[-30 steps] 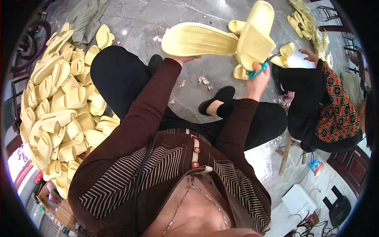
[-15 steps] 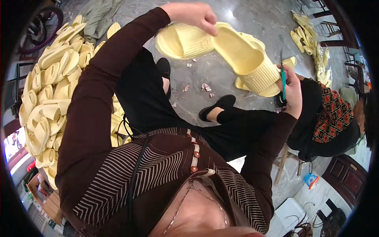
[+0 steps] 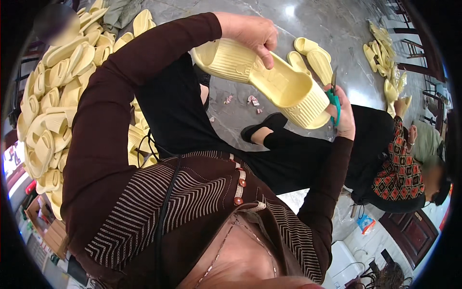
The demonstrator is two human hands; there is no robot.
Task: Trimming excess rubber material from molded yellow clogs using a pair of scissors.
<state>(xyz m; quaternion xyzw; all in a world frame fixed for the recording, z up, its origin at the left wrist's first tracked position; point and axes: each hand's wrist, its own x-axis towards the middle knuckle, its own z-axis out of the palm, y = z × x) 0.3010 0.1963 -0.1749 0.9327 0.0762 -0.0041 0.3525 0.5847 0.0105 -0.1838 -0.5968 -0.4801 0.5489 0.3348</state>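
Two pale yellow ribbed slide slippers, a left one (image 3: 231, 60) and a right one (image 3: 305, 106), hang end to end in front of me, meeting at the heels. My left hand (image 3: 252, 36) grips them from above near that meeting place, thumb pressed on the right slipper's heel. At the right slipper's toe is my right hand (image 3: 344, 118), closed on green-handled scissors (image 3: 335, 101) whose blades point up and away. Some fingers of that hand are hidden behind the slipper, and it seems to steady the toe as well.
A large heap of yellow slippers (image 3: 57, 96) rises at my left. More slippers (image 3: 317, 60) lie on the grey floor beyond my hands, with small scraps (image 3: 252, 100) nearer. Another person (image 3: 399, 178) sits at my right, near wrapped slippers (image 3: 380, 53).
The slippers and my left hand have come down and nearer to me. My right hand has shifted slightly left with the scissors. The person at right now reaches toward a slipper.
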